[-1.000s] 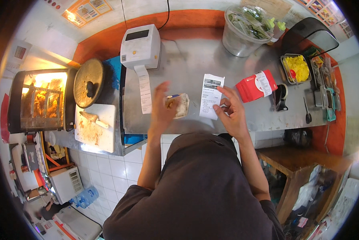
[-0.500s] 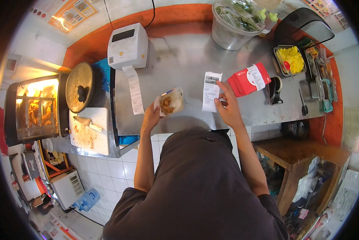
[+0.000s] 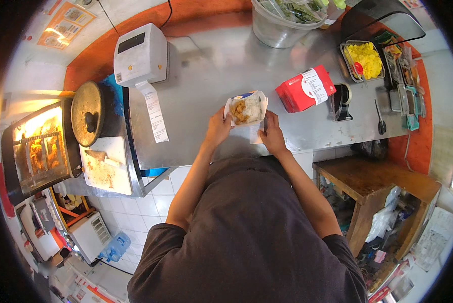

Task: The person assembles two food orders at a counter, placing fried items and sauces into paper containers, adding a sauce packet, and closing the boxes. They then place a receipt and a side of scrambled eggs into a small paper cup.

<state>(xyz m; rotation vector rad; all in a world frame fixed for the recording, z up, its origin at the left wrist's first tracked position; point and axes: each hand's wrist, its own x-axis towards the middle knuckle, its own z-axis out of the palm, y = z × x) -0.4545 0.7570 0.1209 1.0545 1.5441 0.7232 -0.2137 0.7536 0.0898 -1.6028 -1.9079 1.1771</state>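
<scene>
My left hand (image 3: 219, 127) grips the left side of a small open paper food box (image 3: 235, 119), which holds white rice (image 3: 253, 109) and a brown, crumbly topping (image 3: 240, 111). The box sits over a printed paper slip (image 3: 255, 133), and only the slip's lower end shows below it. At the box's right side, my right hand (image 3: 273, 135) has its fingers curled, with the thumb at the slip's edge. Whether those fingers also touch the box is hard to make out. A closed red carton (image 3: 293, 96) with a white printed slip (image 3: 315, 87) lies to the right.
A white label printer (image 3: 141, 55) trails a printed strip (image 3: 154, 113) on the steel counter (image 3: 201, 65). Rightward are a tape dispenser (image 3: 343, 103), scissors (image 3: 380, 118) and a tray of yellow food (image 3: 348, 49). Leftward are a cutting board (image 3: 108, 174) and a lit glass-fronted cabinet (image 3: 42, 146).
My left hand has carried the food box rightward onto the slip. My right hand has drawn in beside the box, its fingers more curled. The whole view has shifted slightly.
</scene>
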